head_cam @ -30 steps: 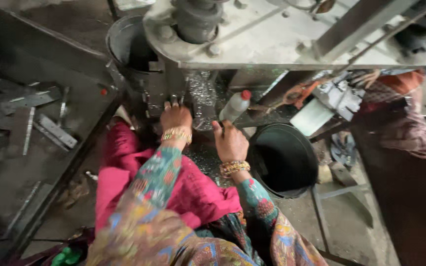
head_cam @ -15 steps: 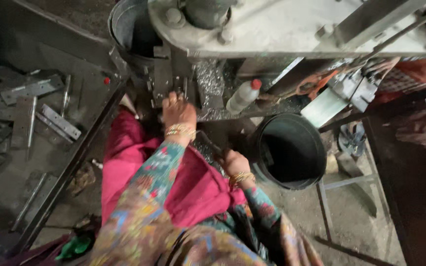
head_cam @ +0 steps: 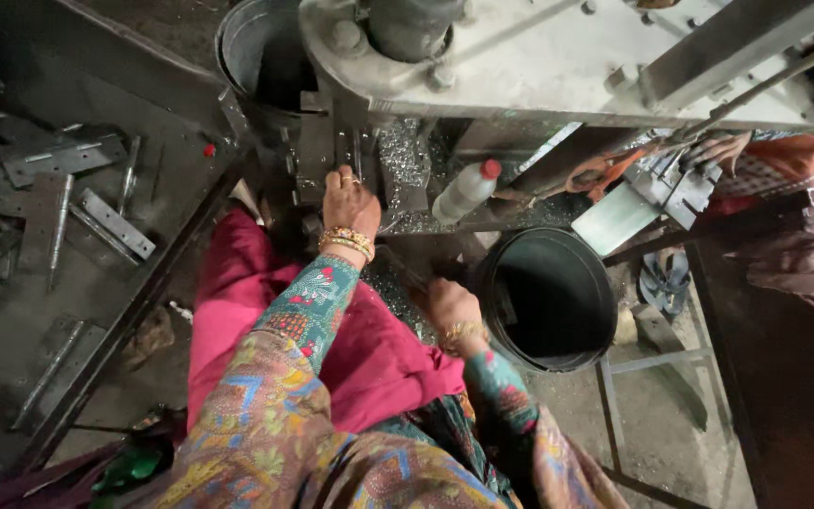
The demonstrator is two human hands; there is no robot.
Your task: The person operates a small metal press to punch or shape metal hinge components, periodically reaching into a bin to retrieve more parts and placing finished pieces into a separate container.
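While the head camera is looking straight down, the left hand (head_cam: 350, 203) is reaching up to the centre of the frame, fingers resting flat and close together against the grey metal press machine (head_cam: 558, 66), right where its dark tooling block (head_cam: 327, 155) is sitting; whether anything is pinched under those fingers I cannot tell. Just right of that hand, a heap of small shiny metal pieces (head_cam: 402, 165) is glinting on the machine bed. The right hand (head_cam: 449, 302) is hanging lower, centre frame, curled loosely over the lap beside a scatter of the same shiny bits (head_cam: 390, 287); its grip is hidden, so I cannot tell whether it is holding one. Right of it, the round black plastic bucket (head_cam: 548, 302) is standing open, close by. A white plastic bottle with a red cap (head_cam: 465, 188) is lying tilted above the bucket.

By my reading, the feeding step is underway: the left hand is working at the tooling, the right is gathering stock. The next move is calling for fingers well clear of the block.

Over in the left of the frame, flat grey metal hinge strips (head_cam: 77, 188) are lying scattered on the dark floor, well apart from both hands.
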